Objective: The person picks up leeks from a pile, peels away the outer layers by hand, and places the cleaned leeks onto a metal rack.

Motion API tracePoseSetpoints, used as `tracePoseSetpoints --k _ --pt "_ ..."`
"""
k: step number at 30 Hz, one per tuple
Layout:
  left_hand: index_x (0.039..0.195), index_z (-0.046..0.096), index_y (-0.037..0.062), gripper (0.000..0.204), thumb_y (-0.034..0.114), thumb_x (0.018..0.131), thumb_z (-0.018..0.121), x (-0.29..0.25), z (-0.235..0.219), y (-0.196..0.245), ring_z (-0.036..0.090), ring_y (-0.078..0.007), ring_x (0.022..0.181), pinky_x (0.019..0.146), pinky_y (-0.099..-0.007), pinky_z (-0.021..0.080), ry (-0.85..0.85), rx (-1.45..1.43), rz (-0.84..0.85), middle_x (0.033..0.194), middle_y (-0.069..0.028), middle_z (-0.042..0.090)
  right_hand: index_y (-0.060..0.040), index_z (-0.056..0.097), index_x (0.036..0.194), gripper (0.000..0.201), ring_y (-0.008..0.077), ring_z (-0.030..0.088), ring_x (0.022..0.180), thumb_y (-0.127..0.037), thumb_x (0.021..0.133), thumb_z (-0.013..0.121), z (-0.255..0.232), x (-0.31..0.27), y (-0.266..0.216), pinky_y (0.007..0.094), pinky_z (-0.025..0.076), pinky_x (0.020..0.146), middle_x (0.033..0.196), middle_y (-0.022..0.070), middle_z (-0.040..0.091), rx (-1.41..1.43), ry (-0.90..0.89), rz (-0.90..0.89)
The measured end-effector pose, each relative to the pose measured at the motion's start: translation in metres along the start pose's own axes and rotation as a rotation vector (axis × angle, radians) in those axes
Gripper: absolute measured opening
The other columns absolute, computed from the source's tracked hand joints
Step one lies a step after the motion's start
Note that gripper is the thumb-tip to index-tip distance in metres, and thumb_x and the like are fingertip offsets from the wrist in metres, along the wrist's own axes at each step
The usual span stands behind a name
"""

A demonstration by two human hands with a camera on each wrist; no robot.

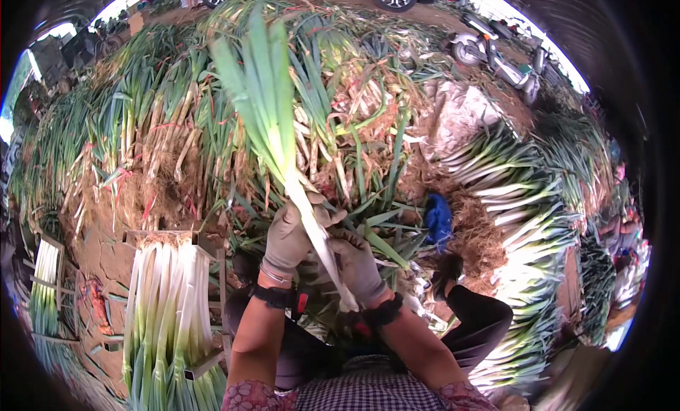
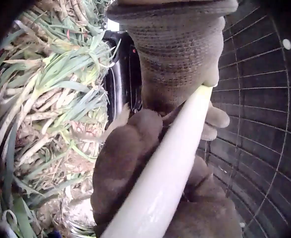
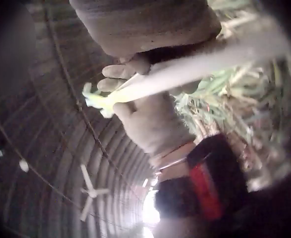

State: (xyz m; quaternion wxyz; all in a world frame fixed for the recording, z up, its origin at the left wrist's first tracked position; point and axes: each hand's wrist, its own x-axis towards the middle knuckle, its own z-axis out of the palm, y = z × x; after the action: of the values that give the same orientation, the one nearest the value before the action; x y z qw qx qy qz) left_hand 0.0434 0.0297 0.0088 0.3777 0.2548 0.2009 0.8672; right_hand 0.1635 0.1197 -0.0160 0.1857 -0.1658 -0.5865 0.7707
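Heaped green onions (image 1: 177, 128) are covering the ground; both gloved hands, left hand (image 1: 289, 235) higher and right hand (image 1: 358, 266) lower, are clenching one long white-stalked green leek (image 1: 273, 121), its leaves pointing away.

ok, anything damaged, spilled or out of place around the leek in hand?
Nothing stands out. Both gloved hands, left hand and right hand, grip one leek by its white stalk, which looks whole. Trimmed leeks lie lined up in the rack; the untrimmed pile ahead is loose.
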Motion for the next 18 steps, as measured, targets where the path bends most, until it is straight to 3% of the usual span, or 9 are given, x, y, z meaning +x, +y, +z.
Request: tracePoseSetpoints --k 2,4,8,10,12,14,15,17,18 --pt "0.121 0.048 -0.0035 0.059 0.047 0.091 0.055 0.000 0.006 -0.003 0.064 -0.0245 0.086 0.102 -0.0580 0.038 -0.075 0.075 -0.033 0.098 -0.0137 0.065 0.0021 0.065 0.094 0.013 0.0149 0.061 0.086 0.000 0.085 0.055 -0.009 -0.011 0.005 0.0259 0.049 0.074 0.095 0.0102 0.065 -0.484 -0.084 -0.254" --pt "0.122 0.049 -0.0028 0.060 0.047 0.090 0.056 0.006 0.022 -0.011 0.064 -0.0284 0.096 0.099 -0.0523 0.044 0.078 -0.025 0.045 0.112 -0.0170 0.063 0.0025 0.065 0.099 0.016 0.0116 0.062 0.073 -0.003 0.090 0.053 -0.009 -0.013 0.002 0.0244 0.050 0.065 0.089 0.0069 0.066 -0.539 -0.073 -0.371" --pt "0.119 0.051 -0.0062 0.055 0.039 0.090 0.061 0.018 0.038 -0.003 0.066 -0.0283 0.093 0.086 -0.0390 0.053 0.122 0.145 0.015 0.106 -0.0166 0.064 0.0018 0.062 0.103 0.017 0.0122 0.060 0.070 -0.010 0.093 0.054 -0.005 -0.025 -0.022 0.0258 0.048 0.063 0.080 0.0091 0.064 0.274 0.091 0.131" --pt "0.115 0.052 -0.0070 0.050 0.034 0.089 0.065 0.022 0.038 -0.004 0.067 -0.0256 0.087 0.083 -0.0371 0.053 0.198 0.289 0.133 0.099 -0.0147 0.065 -0.0016 0.060 0.104 0.019 0.0109 0.060 0.071 -0.018 0.096 0.054 -0.012 -0.027 -0.023 0.0261 0.048 0.059 0.080 0.0101 0.063 -0.446 0.248 -0.179" --pt "0.110 0.054 -0.0071 0.045 0.030 0.088 0.067 0.027 0.040 -0.008 0.067 -0.0240 0.083 0.079 -0.0340 0.055 0.351 0.396 0.157 0.090 -0.0139 0.066 -0.0014 0.059 0.105 0.019 0.0117 0.060 0.069 -0.017 0.095 0.055 -0.013 -0.028 -0.038 0.0279 0.048 0.061 0.077 0.0101 0.062 -0.424 0.234 -0.183" --pt "0.106 0.055 -0.0040 0.039 0.029 0.089 0.066 0.026 0.049 -0.015 0.067 -0.0257 0.087 0.090 -0.0409 0.051 0.295 0.381 0.116 0.086 -0.0118 0.066 0.0004 0.059 0.096 0.016 0.0129 0.050 0.063 -0.015 0.093 0.056 -0.017 -0.024 -0.040 0.0292 0.042 0.058 0.071 0.0070 0.056 -0.561 0.234 -0.421" --pt "0.106 0.057 -0.0025 0.038 0.031 0.089 0.065 0.027 0.046 -0.021 0.067 -0.0273 0.088 0.097 -0.0449 0.046 0.107 0.182 0.102 0.086 -0.0109 0.066 -0.0008 0.060 0.093 0.013 0.0162 0.052 0.063 -0.014 0.090 0.058 -0.022 -0.019 -0.031 0.0317 0.044 0.060 0.070 0.0099 0.056 -0.262 0.229 -0.135" --pt "0.103 0.060 0.0017 0.041 0.038 0.086 0.066 0.030 0.033 -0.025 0.065 -0.0316 0.094 0.111 -0.0540 0.029 -0.188 -0.024 0.037 0.087 -0.0088 0.068 -0.0017 0.061 0.090 0.012 0.0196 0.055 0.063 -0.013 0.088 0.058 -0.052 -0.013 0.005 0.0337 0.045 0.061 0.070 0.0116 0.057 -0.422 0.095 -0.242" --pt "0.098 0.061 0.0022 0.045 0.045 0.086 0.063 0.032 0.025 -0.028 0.066 -0.0329 0.093 0.103 -0.0499 0.042 -0.204 -0.039 0.047 0.088 -0.0099 0.068 -0.0026 0.061 0.088 0.011 0.0230 0.057 0.064 -0.013 0.086 0.058 -0.069 -0.017 0.017 0.0356 0.046 0.062 0.070 0.0133 0.058 -0.588 -0.050 -0.346"
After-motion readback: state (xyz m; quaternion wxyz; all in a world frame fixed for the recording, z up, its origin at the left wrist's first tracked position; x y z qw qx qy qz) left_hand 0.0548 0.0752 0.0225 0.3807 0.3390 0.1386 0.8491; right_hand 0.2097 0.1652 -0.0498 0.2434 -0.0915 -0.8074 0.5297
